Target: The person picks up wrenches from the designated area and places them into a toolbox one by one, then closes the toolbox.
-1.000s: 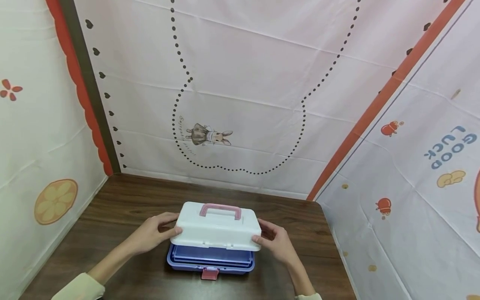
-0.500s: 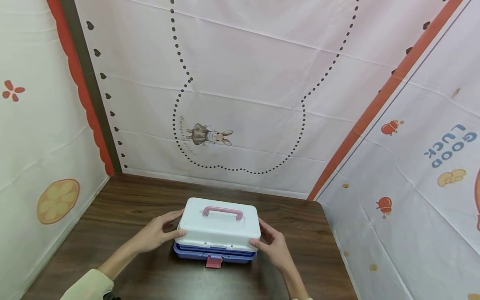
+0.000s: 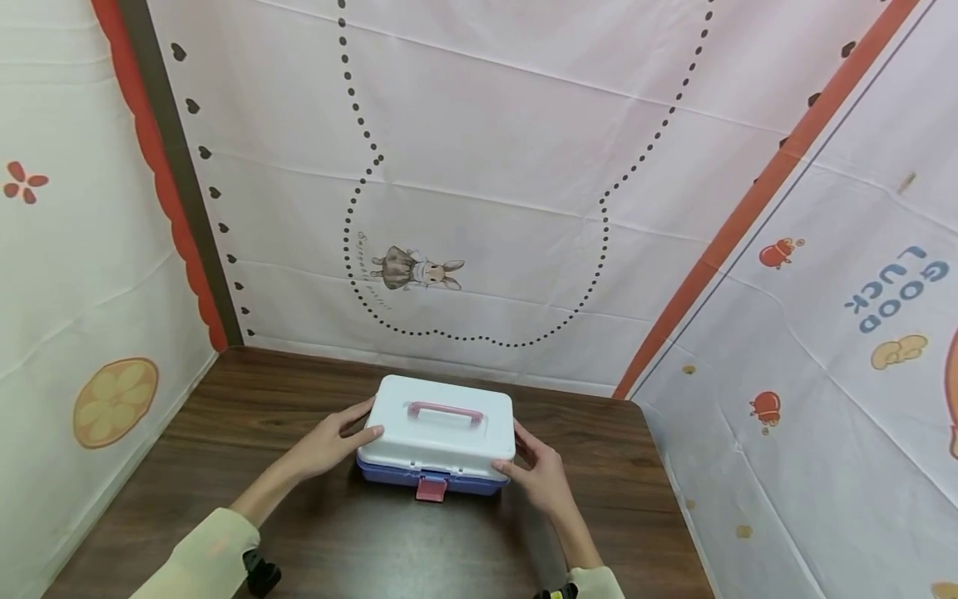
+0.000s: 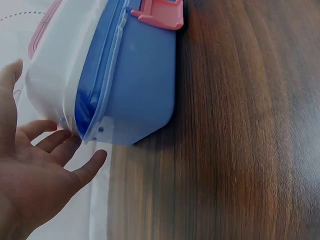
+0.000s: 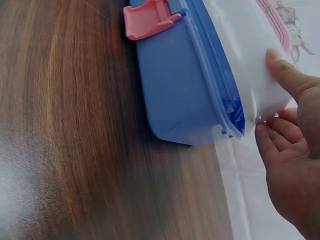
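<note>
On the table stands a plastic storage box with a white lid [image 3: 449,449] and a blue base [image 3: 392,475]. A pink handle [image 3: 446,408] tops the lid. The pink latch [image 3: 430,490] hangs unfastened at the front. Both wrist views show the lid slightly raised off the base at the front, with blue inner trays [image 4: 91,92] in the gap. My left hand [image 3: 329,443] holds the lid's left end, thumb towards the front and fingers at the side. At the other end, my right hand [image 3: 542,474] holds it likewise, its thumb [image 5: 285,70] on the white plastic.
A dark wood-grain table [image 3: 359,549] carries the box. Printed white cloth walls stand behind it [image 3: 479,249] and at the left and right. A black wrist strap [image 3: 260,574] shows at my left sleeve.
The lid has come down over the base, covering the inner trays in the head view. The whole box has slid away from me towards the back, both hands moving with it.
</note>
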The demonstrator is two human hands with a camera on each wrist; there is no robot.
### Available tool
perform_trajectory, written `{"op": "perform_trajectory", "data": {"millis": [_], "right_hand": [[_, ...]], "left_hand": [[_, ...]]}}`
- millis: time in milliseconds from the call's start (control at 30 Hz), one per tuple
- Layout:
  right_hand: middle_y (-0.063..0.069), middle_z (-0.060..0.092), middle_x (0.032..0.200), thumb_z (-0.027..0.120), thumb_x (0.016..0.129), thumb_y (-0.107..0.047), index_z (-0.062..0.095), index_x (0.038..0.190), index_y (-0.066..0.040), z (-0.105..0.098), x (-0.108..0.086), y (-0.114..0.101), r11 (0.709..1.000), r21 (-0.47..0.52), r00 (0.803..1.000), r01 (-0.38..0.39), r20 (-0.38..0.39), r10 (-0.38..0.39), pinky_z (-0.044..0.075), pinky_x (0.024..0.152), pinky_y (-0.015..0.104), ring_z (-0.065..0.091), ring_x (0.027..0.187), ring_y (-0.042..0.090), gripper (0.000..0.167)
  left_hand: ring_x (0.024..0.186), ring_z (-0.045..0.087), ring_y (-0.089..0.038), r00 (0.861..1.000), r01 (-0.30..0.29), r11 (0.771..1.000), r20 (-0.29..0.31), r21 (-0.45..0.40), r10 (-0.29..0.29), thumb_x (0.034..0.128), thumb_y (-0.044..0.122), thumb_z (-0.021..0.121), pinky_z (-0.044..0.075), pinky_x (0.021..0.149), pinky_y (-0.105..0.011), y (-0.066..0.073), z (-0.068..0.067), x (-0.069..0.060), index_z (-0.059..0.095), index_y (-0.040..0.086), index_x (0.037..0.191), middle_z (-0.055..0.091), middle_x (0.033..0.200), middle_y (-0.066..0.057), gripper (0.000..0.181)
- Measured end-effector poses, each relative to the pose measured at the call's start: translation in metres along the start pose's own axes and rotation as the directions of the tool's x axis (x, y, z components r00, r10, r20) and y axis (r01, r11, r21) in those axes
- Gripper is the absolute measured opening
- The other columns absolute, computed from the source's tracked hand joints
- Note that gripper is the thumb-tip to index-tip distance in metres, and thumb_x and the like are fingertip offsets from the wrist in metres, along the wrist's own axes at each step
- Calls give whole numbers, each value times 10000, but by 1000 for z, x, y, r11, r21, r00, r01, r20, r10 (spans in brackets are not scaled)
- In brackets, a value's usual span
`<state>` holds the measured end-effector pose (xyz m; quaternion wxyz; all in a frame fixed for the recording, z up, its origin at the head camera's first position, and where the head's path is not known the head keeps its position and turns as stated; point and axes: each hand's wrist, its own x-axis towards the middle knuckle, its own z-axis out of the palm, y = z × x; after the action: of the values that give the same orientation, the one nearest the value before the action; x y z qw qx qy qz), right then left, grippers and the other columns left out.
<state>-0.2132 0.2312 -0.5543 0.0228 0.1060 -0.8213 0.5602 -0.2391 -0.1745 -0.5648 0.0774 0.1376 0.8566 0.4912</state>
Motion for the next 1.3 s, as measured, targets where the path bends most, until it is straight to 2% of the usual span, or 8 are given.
{"op": "perform_trajectory", "data": {"millis": [200, 400, 633, 800, 933, 1033, 1167, 1300], "right_hand": [[155, 553, 1541, 901, 863, -152, 522, 1537, -2, 2, 10, 9, 997, -68, 1000, 22, -17, -23, 485, 1114, 397, 584, 1367, 332, 788], [181, 559, 1528, 897, 869, -153, 533, 1527, 6, 3, 12, 10, 996, -81, 999, 23, -37, -26, 496, 1097, 404, 591, 1355, 352, 769], [198, 551, 1525, 886, 884, -171, 516, 1525, 37, 6, 10, 13, 987, -138, 995, 85, -44, -92, 516, 1076, 392, 620, 1316, 353, 769], [225, 570, 1499, 876, 898, -172, 486, 1540, 54, 8, 9, 13, 974, -195, 991, 120, -41, -130, 527, 1059, 469, 660, 1260, 358, 785], [273, 591, 1457, 851, 928, -192, 455, 1545, 85, 10, 10, 7, 950, -282, 989, 135, -21, -147, 542, 1030, 540, 679, 1219, 388, 784], [284, 627, 1407, 847, 932, -231, 476, 1518, 109, 11, 13, -5, 924, -371, 994, 94, -14, -107, 572, 993, 545, 694, 1185, 380, 773], [299, 654, 1343, 862, 903, -268, 553, 1429, 128, 12, 16, -27, 876, -479, 998, 48, -21, -66, 559, 1003, 562, 666, 1199, 412, 727], [285, 641, 1313, 864, 896, -266, 597, 1355, 130, 18, 15, -45, 839, -543, 994, 48, -57, -94, 532, 1031, 576, 631, 1213, 434, 663]], "left_hand": [[1545, 271, -459, 999, -17, 1000, -31, 1, 17, 1066, 546, 587, 289, 1216, -670, -2, 6, 8, 295, 64, 1665, 281, 1714, -158, 823], [1533, 291, -465, 998, -34, 999, -56, 3, 35, 1081, 509, 582, 315, 1211, -650, -6, 11, 10, 293, 54, 1663, 276, 1711, -171, 793], [1527, 305, -464, 996, -41, 999, -75, 8, 41, 1076, 506, 594, 322, 1213, -632, -8, 12, 11, 305, 46, 1657, 290, 1704, -181, 795], [1542, 285, -451, 994, -38, 999, -104, -11, 37, 1073, 491, 608, 298, 1228, -619, -8, 15, 13, 310, 37, 1655, 299, 1695, -213, 795], [1550, 261, -465, 992, -15, 999, -123, -28, 12, 1079, 503, 589, 268, 1239, -632, -6, 17, 19, 302, 31, 1658, 285, 1694, -249, 801], [1554, 244, -473, 992, -4, 998, -125, -55, -3, 1084, 489, 587, 236, 1248, -644, -4, 18, 24, 300, 15, 1655, 279, 1693, -259, 795], [1559, 223, -478, 994, 7, 997, -107, -79, -16, 1086, 465, 595, 207, 1253, -651, -2, 18, 27, 295, -1, 1649, 268, 1693, -268, 790], [1560, 211, -488, 994, 61, 994, -81, -94, -69, 1072, 502, 603, 202, 1249, -664, 0, 16, 28, 291, 0, 1649, 258, 1692, -279, 825]]}}
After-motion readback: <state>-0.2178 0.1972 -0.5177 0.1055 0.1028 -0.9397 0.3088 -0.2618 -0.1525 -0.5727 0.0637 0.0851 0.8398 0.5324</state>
